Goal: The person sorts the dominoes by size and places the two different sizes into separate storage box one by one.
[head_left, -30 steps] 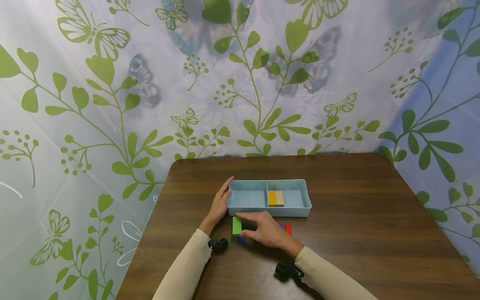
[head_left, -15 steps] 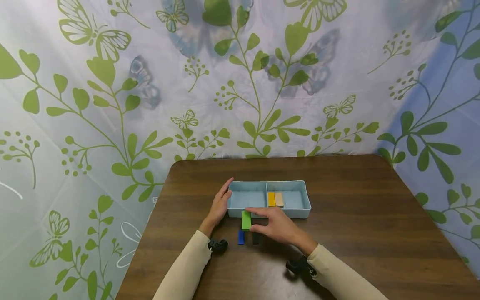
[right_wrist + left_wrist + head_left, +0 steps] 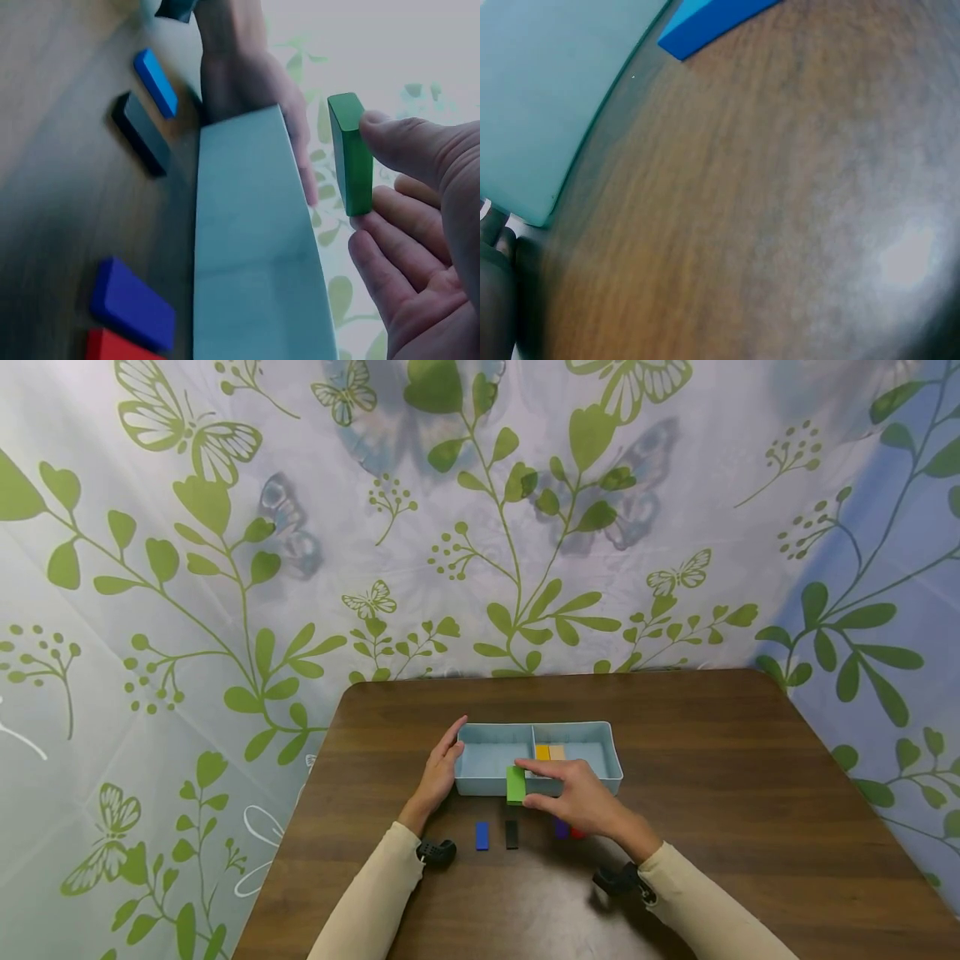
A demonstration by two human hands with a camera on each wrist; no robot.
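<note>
My right hand (image 3: 585,797) pinches a green block (image 3: 515,785) between thumb and fingers, held up at the front wall of the light blue two-compartment box (image 3: 487,787). In the right wrist view the green block (image 3: 351,154) stands upright between thumb and fingertips, apart from the box (image 3: 251,240). My left hand (image 3: 437,777) rests against the box's left end with its fingers extended. Inside the right compartment, beside the divider, lie a yellow block (image 3: 542,752) and a beige block (image 3: 557,752), partly hidden by my right hand.
In front of the box, on the brown wooden table (image 3: 712,760), lie a blue block (image 3: 482,836), a black block (image 3: 512,835), a purple block (image 3: 133,304) and a red block (image 3: 116,346). A leaf-patterned cloth (image 3: 420,585) hangs behind the table.
My right hand has lifted the green block off the table's left side and carried it right and up toward the box, uncovering the blue and black blocks. The left hand stays put.
</note>
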